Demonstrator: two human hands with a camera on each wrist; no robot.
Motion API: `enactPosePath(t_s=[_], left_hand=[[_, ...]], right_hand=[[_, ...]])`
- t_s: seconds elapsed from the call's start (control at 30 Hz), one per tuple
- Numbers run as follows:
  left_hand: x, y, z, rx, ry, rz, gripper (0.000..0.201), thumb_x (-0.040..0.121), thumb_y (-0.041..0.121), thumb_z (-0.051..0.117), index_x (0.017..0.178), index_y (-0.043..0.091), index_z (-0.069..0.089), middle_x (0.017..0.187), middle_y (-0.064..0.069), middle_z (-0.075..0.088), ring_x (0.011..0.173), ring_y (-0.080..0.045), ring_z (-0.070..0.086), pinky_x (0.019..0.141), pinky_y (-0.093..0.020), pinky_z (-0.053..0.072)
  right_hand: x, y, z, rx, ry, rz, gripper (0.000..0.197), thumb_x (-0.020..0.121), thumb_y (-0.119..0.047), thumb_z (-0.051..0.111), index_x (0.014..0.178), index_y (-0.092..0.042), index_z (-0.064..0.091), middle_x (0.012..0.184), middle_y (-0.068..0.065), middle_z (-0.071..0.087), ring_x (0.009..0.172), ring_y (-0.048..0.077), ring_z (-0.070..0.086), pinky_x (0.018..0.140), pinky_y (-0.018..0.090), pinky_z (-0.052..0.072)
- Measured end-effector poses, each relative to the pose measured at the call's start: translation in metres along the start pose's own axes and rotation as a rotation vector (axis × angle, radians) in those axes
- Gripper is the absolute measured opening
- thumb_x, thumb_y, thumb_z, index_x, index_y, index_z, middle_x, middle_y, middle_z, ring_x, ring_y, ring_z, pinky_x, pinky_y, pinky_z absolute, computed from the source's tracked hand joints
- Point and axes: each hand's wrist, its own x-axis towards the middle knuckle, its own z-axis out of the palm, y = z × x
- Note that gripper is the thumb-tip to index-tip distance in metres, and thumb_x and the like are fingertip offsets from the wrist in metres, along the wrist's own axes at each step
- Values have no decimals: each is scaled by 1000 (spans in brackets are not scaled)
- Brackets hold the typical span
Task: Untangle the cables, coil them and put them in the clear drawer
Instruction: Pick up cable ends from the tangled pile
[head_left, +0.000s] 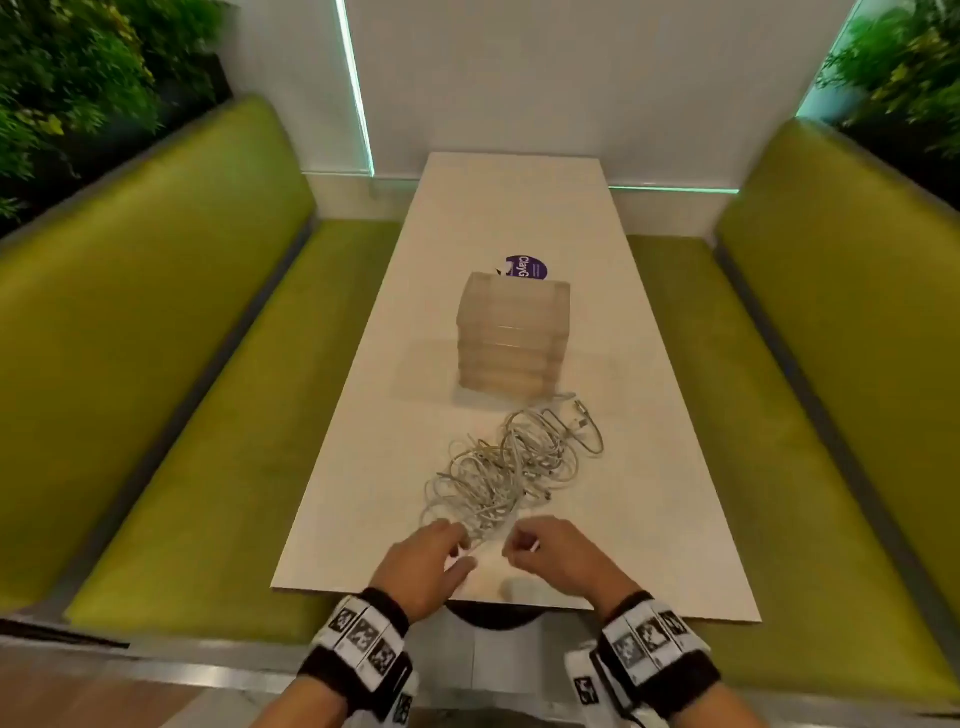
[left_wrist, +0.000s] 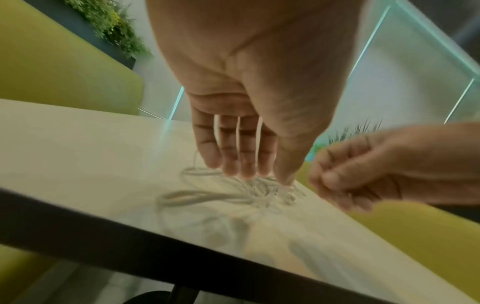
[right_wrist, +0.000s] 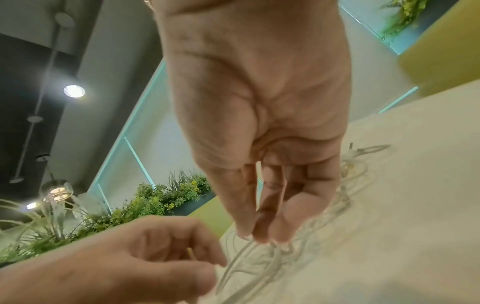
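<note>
Tangled cables (head_left: 511, 467) on table (head_left: 649, 519) — just beyond both hands (head_left: 480, 558).

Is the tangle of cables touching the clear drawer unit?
Apart. In the head view, bare table shows between the cables and the clear drawer unit.

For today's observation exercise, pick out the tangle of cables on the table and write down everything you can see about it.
The tangle of cables is a loose heap of thin, pale grey-white cords, looped over one another, lying flat on the white table just in front of the clear drawer unit. A few small plug ends poke out at its far right side. Its near edge lies at the person's fingers: the left hand reaches into the loops with fingers extended, and the right hand pinches a strand in its fingertips.
</note>
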Motion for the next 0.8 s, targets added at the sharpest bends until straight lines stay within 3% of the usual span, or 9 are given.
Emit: enactPosePath(t_s=[0.1, 0.27, 0.37, 0.47, 0.57, 0.67, 0.8], left_hand=[[19, 7, 8, 134, -59, -78, 38, 93, 32, 50, 128, 18, 45, 125, -4, 50, 115, -25, 51, 83, -35, 42], [31, 6, 17, 161, -35, -123, 30, 96, 17, 38, 123, 14, 50, 124, -9, 50, 109, -31, 55, 82, -39, 44], [32, -1, 15, 130, 35, -105, 29, 95, 19, 40, 118, 15, 56, 122, -6, 50, 111, -26, 53, 80, -36, 44], [32, -14, 16, 32, 139, -103, 25, 94, 17, 44, 113, 16, 60, 117, -3, 53, 110, -22, 53, 79, -33, 44], [33, -23, 17, -76, 157, -103, 23, 94, 16, 46, 110, 15, 62, 114, -3, 55, 106, -23, 55, 80, -33, 46], [35, -25, 15, -96, 161, -73, 23, 95, 17, 45, 111, 14, 62, 112, -4, 56, 104, -23, 56, 80, -32, 45], [38, -23, 13, -189, 198, -67, 16, 95, 16, 43, 103, 17, 57, 103, -3, 62, 94, -24, 60, 75, -32, 46]], right_hand=[[27, -6, 8, -65, 177, 67, 20, 83, -10, 59, 102, -14, 64, 91, -1, 59, 85, 15, 54, 73, 25, 41], [43, 6, 28, -226, 227, 61, 32, 86, -13, 55, 117, -19, 59, 119, 8, 56, 107, 27, 56, 84, 30, 44], [39, 12, 28, -177, 250, -2, 27, 86, -16, 57, 112, -21, 62, 111, 5, 59, 97, 20, 58, 76, 27, 42], [29, 18, 20, 106, 469, -56, 11, 86, -14, 60, 92, -22, 60, 85, -6, 59, 73, 10, 55, 68, 24, 44], [30, 32, 5, 187, 643, 27, 9, 87, -14, 61, 87, -22, 56, 86, -4, 60, 76, 13, 58, 70, 26, 47], [42, 41, -7, 97, 477, 147, 16, 86, -23, 66, 100, -17, 61, 96, 1, 54, 82, 15, 56, 72, 26, 42], [52, 42, -3, -75, 395, 164, 9, 87, -21, 64, 83, -15, 59, 95, 5, 53, 77, 18, 52, 67, 26, 37]])
